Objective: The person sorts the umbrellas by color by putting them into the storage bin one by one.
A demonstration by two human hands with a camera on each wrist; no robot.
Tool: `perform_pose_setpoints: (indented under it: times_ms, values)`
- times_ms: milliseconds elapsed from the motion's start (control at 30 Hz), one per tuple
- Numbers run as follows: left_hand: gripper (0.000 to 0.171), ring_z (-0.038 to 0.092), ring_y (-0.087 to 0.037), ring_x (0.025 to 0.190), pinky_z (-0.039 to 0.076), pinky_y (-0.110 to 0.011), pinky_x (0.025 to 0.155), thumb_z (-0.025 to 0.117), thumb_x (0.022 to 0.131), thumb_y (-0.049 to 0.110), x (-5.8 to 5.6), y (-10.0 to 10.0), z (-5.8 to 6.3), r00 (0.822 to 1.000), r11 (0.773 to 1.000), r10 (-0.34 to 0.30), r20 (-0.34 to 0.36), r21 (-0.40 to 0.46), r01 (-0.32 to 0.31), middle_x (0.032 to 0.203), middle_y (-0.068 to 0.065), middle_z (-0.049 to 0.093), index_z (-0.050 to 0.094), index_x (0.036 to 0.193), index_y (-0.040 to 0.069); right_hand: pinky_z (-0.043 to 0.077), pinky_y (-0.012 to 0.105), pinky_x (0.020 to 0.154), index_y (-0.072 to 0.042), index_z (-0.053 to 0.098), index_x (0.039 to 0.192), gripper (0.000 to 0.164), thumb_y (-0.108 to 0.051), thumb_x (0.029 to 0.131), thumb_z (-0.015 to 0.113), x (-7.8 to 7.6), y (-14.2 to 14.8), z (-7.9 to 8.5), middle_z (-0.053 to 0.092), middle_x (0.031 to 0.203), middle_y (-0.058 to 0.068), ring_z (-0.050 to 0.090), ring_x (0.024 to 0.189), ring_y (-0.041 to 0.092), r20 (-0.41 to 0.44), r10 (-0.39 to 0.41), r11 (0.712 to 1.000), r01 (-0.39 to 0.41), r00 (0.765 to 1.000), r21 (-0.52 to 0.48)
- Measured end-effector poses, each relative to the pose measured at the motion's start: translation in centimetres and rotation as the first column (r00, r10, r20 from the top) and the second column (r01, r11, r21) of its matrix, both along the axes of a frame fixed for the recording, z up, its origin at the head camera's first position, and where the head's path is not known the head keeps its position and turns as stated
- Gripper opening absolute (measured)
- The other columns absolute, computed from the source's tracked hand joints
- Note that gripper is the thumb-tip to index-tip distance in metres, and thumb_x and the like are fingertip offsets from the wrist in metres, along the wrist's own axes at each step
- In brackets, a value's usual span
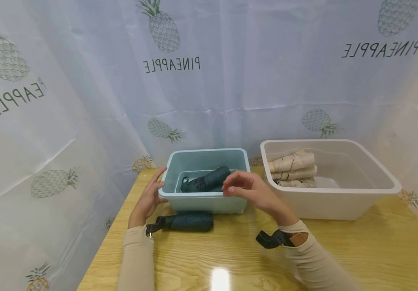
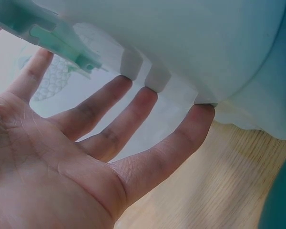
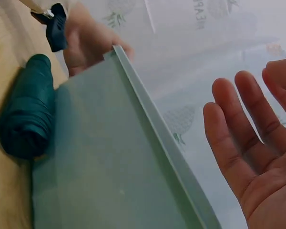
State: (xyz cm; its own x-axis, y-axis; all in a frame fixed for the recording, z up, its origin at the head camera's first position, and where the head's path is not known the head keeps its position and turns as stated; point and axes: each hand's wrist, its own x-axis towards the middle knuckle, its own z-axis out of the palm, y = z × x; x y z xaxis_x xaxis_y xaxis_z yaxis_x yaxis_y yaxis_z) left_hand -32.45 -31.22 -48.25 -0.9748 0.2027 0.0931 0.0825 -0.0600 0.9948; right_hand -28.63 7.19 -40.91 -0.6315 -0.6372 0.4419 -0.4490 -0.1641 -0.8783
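Note:
A light blue-green plastic bin [image 1: 209, 150] stands at the back left of the table, with a dark folded umbrella [image 1: 210, 179] lying inside. My left hand [image 1: 148, 201] is at the bin's left end; in the left wrist view its nearly straight fingers [image 2: 143, 112] touch the outer wall. Over the front right rim hovers my right hand [image 1: 250, 190], fingers loosely bent and nothing in them, as the right wrist view also shows. A second folded umbrella [image 1: 191, 222], dark green, lies on the table along the bin's front wall.
To the right stands a larger white bin [image 1: 340, 196], holding several beige folded umbrellas [image 1: 292, 162] at its left end. Both bins rest on a wooden table [image 1: 252, 258], close to a pale curtain [image 1: 223, 81] printed with pineapples.

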Motion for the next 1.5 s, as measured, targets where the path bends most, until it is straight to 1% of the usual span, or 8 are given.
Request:
perform_pose_setpoints:
  times_ms: [167, 367, 533, 633, 833, 1067, 1300, 1500]
  values:
    - [0.061, 0.035, -0.049, 0.141, 0.049, -0.063, 0.095, 0.038, 0.106, 0.021, -0.1, -0.2, 0.1, 1.0, 1.0, -0.006, -0.005, 0.003, 0.006, 0.169, -0.013, 0.016, 0.021, 0.164, 0.027, 0.059, 0.036, 0.087, 0.004, 0.064, 0.111, 0.013, 0.002, 0.099, 0.06, 1.7, -1.3, -1.0, 0.068, 0.103, 0.014, 0.071, 0.096, 0.015, -0.071, 0.011, 1.0, -0.011, 0.997, 0.0]
    - [0.062, 0.032, -0.052, 0.143, 0.048, -0.065, 0.097, 0.038, 0.106, 0.022, -0.1, -0.1, 0.4, 1.0, 1.0, -0.014, -0.008, 0.005, 0.014, 0.17, -0.014, 0.016, 0.02, 0.165, 0.026, 0.058, 0.036, 0.088, -0.003, 0.068, 0.108, 0.01, -0.003, 0.099, 0.062, 2.7, -2.5, -2.1, 0.069, 0.105, 0.018, 0.068, 0.099, 0.015, -0.169, -0.018, 0.991, 0.04, 0.985, 0.13]
    - [0.062, 0.033, -0.052, 0.143, 0.048, -0.066, 0.096, 0.04, 0.106, 0.023, -0.2, 0.1, 0.5, 1.0, 1.0, -0.012, -0.013, 0.003, 0.012, 0.17, -0.013, 0.016, 0.02, 0.165, 0.027, 0.058, 0.037, 0.091, -0.005, 0.068, 0.111, 0.014, -0.005, 0.097, 0.066, 2.9, -3.2, -3.4, 0.07, 0.111, 0.014, 0.069, 0.103, 0.025, -0.251, -0.032, 0.965, 0.096, 0.967, 0.245]
    - [0.062, 0.033, -0.05, 0.144, 0.046, -0.067, 0.097, 0.039, 0.105, 0.023, -0.2, 0.1, 0.5, 1.0, 1.0, -0.01, -0.012, -0.002, 0.01, 0.17, -0.011, 0.015, 0.02, 0.165, 0.027, 0.056, 0.037, 0.094, -0.009, 0.068, 0.115, 0.021, -0.006, 0.094, 0.069, 3.0, -3.6, -4.3, 0.069, 0.115, 0.006, 0.067, 0.107, 0.026, -0.355, -0.033, 0.929, 0.16, 0.934, 0.333]
    - [0.062, 0.034, -0.049, 0.143, 0.046, -0.067, 0.096, 0.04, 0.105, 0.023, -0.1, -0.1, 0.1, 1.0, 1.0, -0.005, -0.003, -0.003, 0.005, 0.17, -0.01, 0.014, 0.021, 0.164, 0.026, 0.051, 0.036, 0.1, -0.011, 0.065, 0.122, 0.031, -0.011, 0.092, 0.072, 3.4, -4.6, -5.8, 0.063, 0.126, 0.002, 0.062, 0.116, 0.023, -0.479, -0.009, 0.817, 0.283, 0.878, 0.503]
    - [0.063, 0.034, -0.05, 0.142, 0.048, -0.065, 0.095, 0.039, 0.105, 0.023, 0.0, -0.2, 0.1, 1.0, 1.0, -0.01, -0.01, 0.003, 0.01, 0.17, -0.012, 0.015, 0.02, 0.165, 0.027, 0.049, 0.044, 0.106, -0.013, 0.061, 0.131, 0.043, -0.016, 0.09, 0.074, 3.5, -5.8, -7.6, 0.057, 0.139, 0.01, 0.059, 0.125, 0.027, -0.495, -0.045, 0.731, 0.366, 0.868, 0.576]
    - [0.063, 0.033, -0.05, 0.144, 0.046, -0.069, 0.096, 0.04, 0.105, 0.023, 0.1, -0.1, 0.3, 1.0, 1.0, -0.006, -0.006, -0.001, 0.006, 0.17, -0.012, 0.015, 0.02, 0.165, 0.026, 0.052, 0.046, 0.099, -0.011, 0.056, 0.141, 0.055, -0.018, 0.089, 0.074, 3.4, -6.4, -8.8, 0.055, 0.141, 0.012, 0.062, 0.121, 0.028, -0.485, -0.091, 0.689, 0.406, 0.87, 0.6]
    - [0.065, 0.032, -0.05, 0.144, 0.046, -0.068, 0.096, 0.041, 0.104, 0.023, 0.2, 0.0, 0.2, 1.0, 1.0, -0.003, -0.002, 0.001, 0.003, 0.17, -0.011, 0.014, 0.02, 0.165, 0.026, 0.054, 0.044, 0.093, -0.011, 0.056, 0.14, 0.056, -0.022, 0.089, 0.075, 3.7, -7.0, -9.2, 0.057, 0.135, 0.008, 0.065, 0.111, 0.024, -0.523, -0.165, 0.659, 0.488, 0.836, 0.572]
